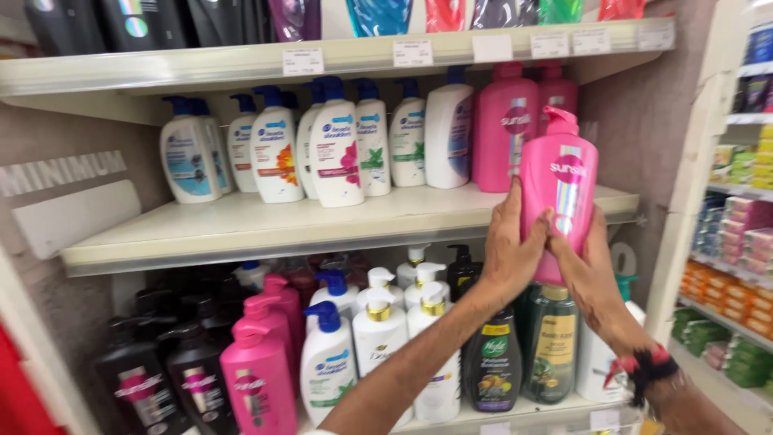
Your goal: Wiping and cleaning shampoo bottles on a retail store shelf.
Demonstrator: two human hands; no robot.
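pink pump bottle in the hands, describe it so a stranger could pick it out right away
Find the middle shelf of the shop rack. At its right end, the left hand and right hand hold up a pink pump bottle. Unlike the pink bottles behind it, it is lifted clear of the shelf.

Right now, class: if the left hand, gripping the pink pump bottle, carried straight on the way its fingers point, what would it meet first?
The left hand points up and back toward the middle shelf. It would probably meet the pink bottles standing there first, though depth is unclear.
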